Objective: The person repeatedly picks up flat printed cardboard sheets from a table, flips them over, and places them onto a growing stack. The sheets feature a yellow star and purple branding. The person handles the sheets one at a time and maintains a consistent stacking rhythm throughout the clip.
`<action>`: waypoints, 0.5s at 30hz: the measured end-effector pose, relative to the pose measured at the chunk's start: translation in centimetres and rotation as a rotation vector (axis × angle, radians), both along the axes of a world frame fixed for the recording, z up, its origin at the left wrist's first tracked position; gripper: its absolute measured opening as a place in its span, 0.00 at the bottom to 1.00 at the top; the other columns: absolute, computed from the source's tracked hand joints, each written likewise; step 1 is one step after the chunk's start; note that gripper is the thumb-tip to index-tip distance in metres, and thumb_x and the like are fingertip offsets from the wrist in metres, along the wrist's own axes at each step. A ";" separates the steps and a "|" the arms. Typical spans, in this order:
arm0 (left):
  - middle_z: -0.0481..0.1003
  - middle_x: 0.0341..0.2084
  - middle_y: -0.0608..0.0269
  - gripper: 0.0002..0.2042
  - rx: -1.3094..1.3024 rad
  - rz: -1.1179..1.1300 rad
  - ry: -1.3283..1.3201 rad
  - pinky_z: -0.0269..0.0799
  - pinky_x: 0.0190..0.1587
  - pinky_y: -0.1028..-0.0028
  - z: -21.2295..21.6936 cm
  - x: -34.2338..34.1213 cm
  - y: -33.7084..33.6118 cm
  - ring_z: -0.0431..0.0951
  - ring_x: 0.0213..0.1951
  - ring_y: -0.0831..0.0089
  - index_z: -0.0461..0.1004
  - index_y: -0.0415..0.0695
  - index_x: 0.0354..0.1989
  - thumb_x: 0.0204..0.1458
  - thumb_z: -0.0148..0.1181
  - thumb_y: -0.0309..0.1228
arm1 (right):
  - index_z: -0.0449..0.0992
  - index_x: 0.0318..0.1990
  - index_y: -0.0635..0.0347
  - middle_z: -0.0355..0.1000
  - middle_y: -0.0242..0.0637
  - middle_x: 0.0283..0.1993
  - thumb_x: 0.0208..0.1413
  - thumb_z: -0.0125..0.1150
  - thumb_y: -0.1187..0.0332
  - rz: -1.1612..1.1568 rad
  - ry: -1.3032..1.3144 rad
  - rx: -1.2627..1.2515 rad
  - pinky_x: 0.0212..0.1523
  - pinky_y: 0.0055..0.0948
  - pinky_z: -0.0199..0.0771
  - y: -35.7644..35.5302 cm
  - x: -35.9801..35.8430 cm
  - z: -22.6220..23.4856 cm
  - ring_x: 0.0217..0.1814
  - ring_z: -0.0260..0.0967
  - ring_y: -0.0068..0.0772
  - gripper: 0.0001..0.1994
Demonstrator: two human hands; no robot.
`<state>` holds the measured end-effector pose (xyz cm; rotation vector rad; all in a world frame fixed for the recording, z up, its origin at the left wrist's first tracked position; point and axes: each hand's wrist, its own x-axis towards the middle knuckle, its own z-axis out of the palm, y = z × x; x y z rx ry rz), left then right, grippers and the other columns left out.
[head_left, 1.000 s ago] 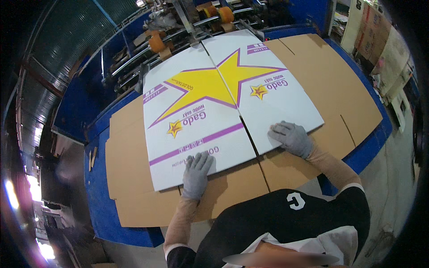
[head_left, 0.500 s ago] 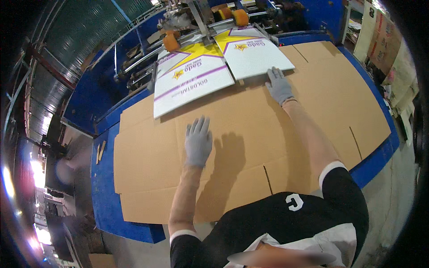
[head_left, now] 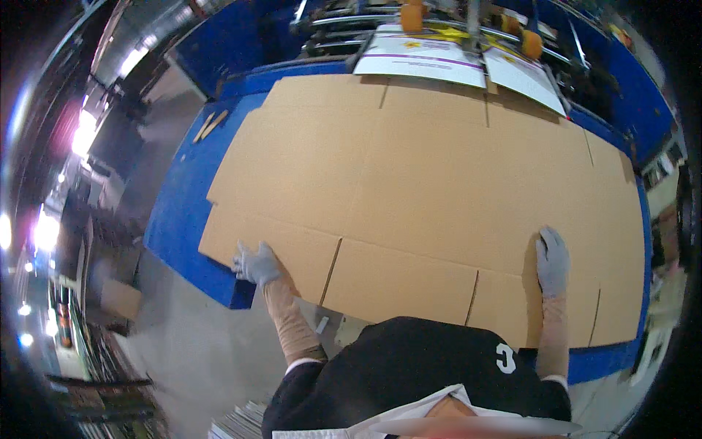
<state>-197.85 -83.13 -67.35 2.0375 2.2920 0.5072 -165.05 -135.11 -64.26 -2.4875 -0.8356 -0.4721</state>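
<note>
A large flat brown cardboard sheet (head_left: 431,168) with slits and creases lies before me. My left hand (head_left: 257,265), in a grey glove, rests at its near left edge with fingers apart. My right hand (head_left: 553,261), also gloved in grey, is over the right part of the sheet, its fingers extended and close together; the glove may be touching the cardboard. Beyond the sheet, two white printed panels (head_left: 420,60) with purple and yellow markings lie partly under the machine's rollers.
A machine with metal bars and orange rollers (head_left: 531,45) stands at the far side. The blue table (head_left: 172,197) shows around the cardboard, with thin wooden strips (head_left: 212,126) at its left. Grey floor (head_left: 197,322) lies to the left, and a stack of sheets (head_left: 238,423) below.
My view has swung left and nearer. Both hands have drawn back from the panels toward the near side, the left onto the cardboard's near left edge. The panels now sit farther off.
</note>
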 end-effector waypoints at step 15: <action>0.69 0.49 0.57 0.22 -0.231 -0.213 -2.036 0.67 0.52 0.66 -0.2 -9.5 6.0 0.70 0.51 0.64 0.62 0.45 0.56 0.52 0.56 0.29 | 0.74 0.44 0.62 0.71 0.44 0.51 0.57 0.53 0.67 -0.039 0.040 -0.024 0.54 0.37 0.66 0.1 -2.1 0.6 0.54 0.67 0.46 0.11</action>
